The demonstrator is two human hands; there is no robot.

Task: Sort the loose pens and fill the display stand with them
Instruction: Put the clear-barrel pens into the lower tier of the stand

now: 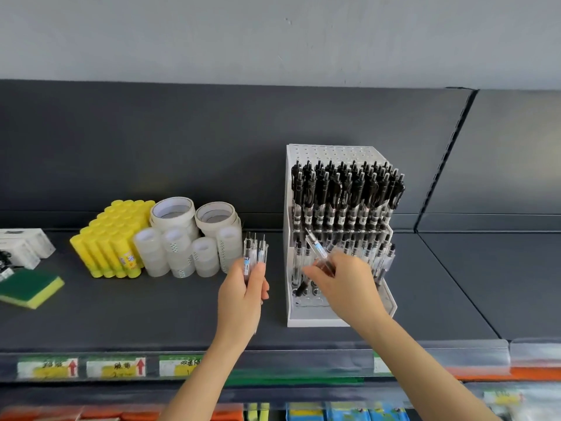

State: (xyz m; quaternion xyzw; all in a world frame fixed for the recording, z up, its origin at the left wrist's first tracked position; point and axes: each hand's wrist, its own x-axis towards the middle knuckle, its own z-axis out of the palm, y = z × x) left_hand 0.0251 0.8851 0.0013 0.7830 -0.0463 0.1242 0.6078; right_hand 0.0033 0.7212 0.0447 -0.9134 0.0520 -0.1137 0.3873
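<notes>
Left hand (243, 296) is up just left of the display stand (334, 153), fingers and thumb wrapped round a bundle of clear pens (255, 253) held upright. Over to the right hand (346, 287): it pinches a single pen (317, 247) in its fingertips, tilted with the upper end leaning left, right over the stand's lower tiers. The top tier is packed with black-topped pens (346, 192), the middle row looks partly filled, and the front row has open holes.

These pens should be light and stiff, but those smooth clear barrels look slippery, so the bundle could fan out and slide if the grip slackens. The best hold is probably mid-barrel on one pen at a time, leaving the lower end free to find its hole. A hard shove into the crowded rows could knock neighbours askew.

Writing now. Each pen carries a small pale-blue-and-white band, too small to read. The price tags (115, 366) along the shelf (151, 314) edge show red arrows and yellow-highlighted handwriting, blurred beyond reading. The yellow glue sticks (112, 238) have an orange label, also illegible, and the tape rolls (182, 238) beside them show nothing legible either.
</notes>
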